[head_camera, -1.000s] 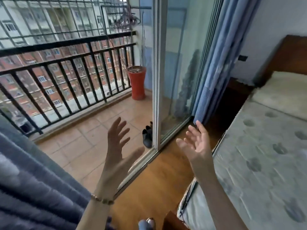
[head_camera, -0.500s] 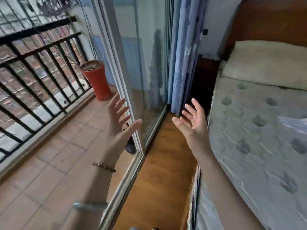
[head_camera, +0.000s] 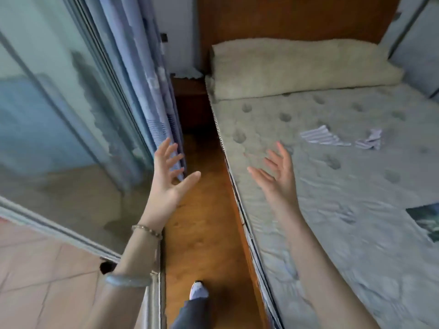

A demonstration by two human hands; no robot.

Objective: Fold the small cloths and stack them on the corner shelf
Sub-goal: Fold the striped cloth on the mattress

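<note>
Empty, fingers spread, a person's left hand (head_camera: 166, 179) and right hand (head_camera: 279, 179) hover by the mattress's (head_camera: 332, 245) left edge, likely poised to gather the striped cloth (head_camera: 324, 137) and crumpled cloth (head_camera: 370, 140) lying unfolded side by side toward its right edge, below the pillow (head_camera: 297, 67).

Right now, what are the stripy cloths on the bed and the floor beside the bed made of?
The flat striped cloth and the crumpled striped cloth look like thin, matt woven fabric, perhaps cotton: they lie limp with soft folds. The floor looks like wood or laminate, smooth and slightly glossy: orange-brown grain with a faint sheen.
</note>
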